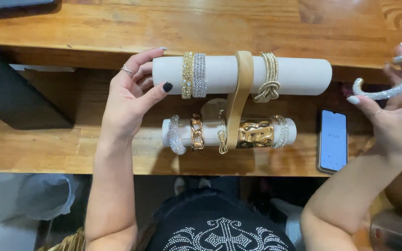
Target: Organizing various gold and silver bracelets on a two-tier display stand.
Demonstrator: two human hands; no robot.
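Head view: the left hand (129, 95) curls its fingers (157, 90) round the left end of the upper white roll (224, 74), whose long axis runs along the tabletop's (94, 28) far edge. The right hand (394, 114), palm up near the right edge, pinches a rhinestone bangle (387, 92). A phone (333, 140) lies at the near edge.

Warm, even light; sharp focus, soft shadows.
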